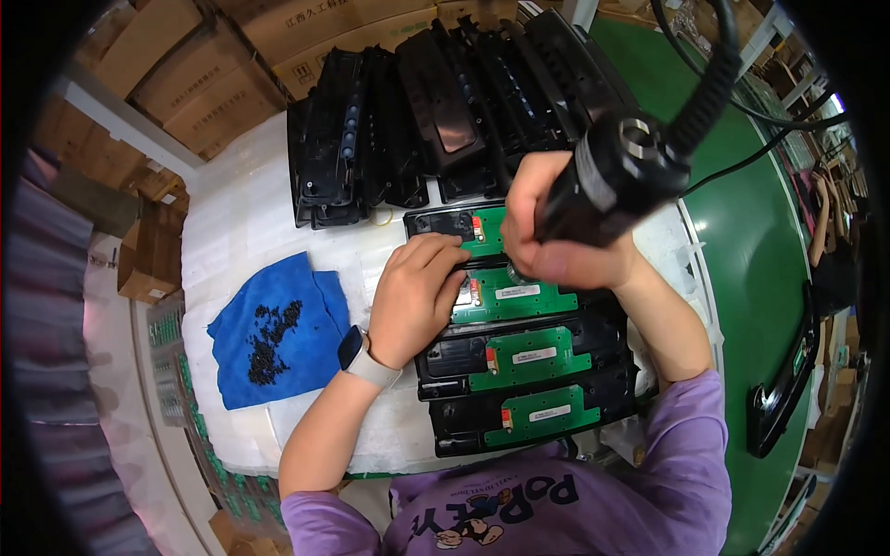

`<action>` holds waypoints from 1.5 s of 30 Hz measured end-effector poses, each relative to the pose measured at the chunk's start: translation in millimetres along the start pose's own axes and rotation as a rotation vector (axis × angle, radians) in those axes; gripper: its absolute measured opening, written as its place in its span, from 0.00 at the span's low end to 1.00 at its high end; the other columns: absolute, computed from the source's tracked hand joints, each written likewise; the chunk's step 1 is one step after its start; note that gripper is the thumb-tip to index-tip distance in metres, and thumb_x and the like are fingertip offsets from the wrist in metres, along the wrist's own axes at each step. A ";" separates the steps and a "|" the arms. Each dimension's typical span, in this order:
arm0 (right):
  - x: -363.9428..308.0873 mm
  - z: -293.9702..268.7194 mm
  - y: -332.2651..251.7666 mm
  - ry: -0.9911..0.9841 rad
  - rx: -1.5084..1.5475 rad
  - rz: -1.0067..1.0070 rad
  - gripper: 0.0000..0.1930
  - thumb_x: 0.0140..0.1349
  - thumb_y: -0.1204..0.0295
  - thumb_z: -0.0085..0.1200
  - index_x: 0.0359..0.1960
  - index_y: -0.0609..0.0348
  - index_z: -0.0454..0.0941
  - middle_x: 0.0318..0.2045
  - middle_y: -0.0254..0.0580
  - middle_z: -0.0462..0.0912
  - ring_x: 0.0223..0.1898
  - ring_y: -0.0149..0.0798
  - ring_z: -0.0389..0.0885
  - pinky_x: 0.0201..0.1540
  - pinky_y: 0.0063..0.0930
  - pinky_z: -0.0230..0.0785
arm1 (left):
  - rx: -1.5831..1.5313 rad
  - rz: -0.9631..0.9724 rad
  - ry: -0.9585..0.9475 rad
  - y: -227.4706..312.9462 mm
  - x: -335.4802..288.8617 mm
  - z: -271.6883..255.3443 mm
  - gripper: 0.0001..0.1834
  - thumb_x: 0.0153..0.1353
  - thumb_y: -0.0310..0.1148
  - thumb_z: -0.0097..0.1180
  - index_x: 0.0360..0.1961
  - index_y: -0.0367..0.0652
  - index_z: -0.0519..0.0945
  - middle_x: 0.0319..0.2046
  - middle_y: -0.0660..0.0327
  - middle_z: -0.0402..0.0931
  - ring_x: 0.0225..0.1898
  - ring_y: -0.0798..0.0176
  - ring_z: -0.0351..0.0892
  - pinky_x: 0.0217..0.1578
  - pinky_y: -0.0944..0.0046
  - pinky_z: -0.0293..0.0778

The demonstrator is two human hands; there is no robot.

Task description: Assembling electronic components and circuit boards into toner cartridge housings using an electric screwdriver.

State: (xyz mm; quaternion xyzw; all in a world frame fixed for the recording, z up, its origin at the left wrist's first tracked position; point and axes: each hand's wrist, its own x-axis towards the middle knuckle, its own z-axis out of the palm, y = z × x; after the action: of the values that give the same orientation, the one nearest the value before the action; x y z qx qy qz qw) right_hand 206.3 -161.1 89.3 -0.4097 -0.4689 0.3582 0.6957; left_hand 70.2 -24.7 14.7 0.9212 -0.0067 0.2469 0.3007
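My right hand (pixel 579 266) is wrapped round a black corded electric screwdriver (pixel 603 181), held upright over the black plastic housings. Its tip end comes down beside a green circuit board (pixel 505 301), partly hidden by my fingers. On the left end of that housing lies my left hand (pixel 417 283), fingers bent and a little apart; its palm is hidden. Several such housings lie in a column in front of me, each with a green board, a white label and a red part. Nearer my body are a third housing (pixel 450 359) and another housing (pixel 464 426).
A blue cloth (pixel 320 357) with a heap of small black screws (pixel 269 347) lies on the white-covered table (pixel 246 236), at left. More black housings (pixel 436 102) stand in a row at the back. Cardboard boxes (pixel 213 88) are stacked beyond. The screwdriver's cable (pixel 706 102) runs up right.
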 end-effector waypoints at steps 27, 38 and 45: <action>2.5 -6.8 -5.9 -0.047 -0.044 -0.048 0.14 0.43 0.74 0.63 0.25 0.64 0.68 0.13 0.35 0.70 0.13 0.26 0.66 0.14 0.19 0.57 | -0.017 0.001 -0.020 -0.8 1.9 3.0 0.13 0.41 0.15 0.53 0.32 0.34 0.76 0.35 0.54 0.74 0.37 0.52 0.73 0.37 0.59 0.71; 8.5 -30.6 -38.6 -0.051 0.073 -0.162 0.21 0.48 0.58 0.61 0.32 0.54 0.61 0.09 0.22 0.66 0.07 0.22 0.65 0.16 0.15 0.61 | 0.217 0.026 0.088 10.2 -7.9 -31.1 0.11 0.46 0.20 0.55 0.35 0.36 0.74 0.33 0.55 0.74 0.36 0.52 0.74 0.35 0.60 0.71; 1.9 -14.8 -39.1 -0.031 0.030 -0.095 0.23 0.45 0.60 0.63 0.30 0.57 0.61 0.09 0.24 0.65 0.05 0.21 0.62 0.11 0.12 0.55 | 0.864 -0.471 0.111 2.7 -82.1 -117.1 0.08 0.48 0.29 0.58 0.28 0.38 0.75 0.25 0.56 0.72 0.28 0.54 0.73 0.25 0.59 0.70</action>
State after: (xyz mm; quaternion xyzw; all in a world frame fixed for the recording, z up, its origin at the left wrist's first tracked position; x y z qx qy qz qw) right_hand 225.4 -178.9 122.0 -0.3707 -0.4932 0.3379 0.7107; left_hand -55.1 27.3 60.1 0.9235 0.3208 0.2013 -0.0612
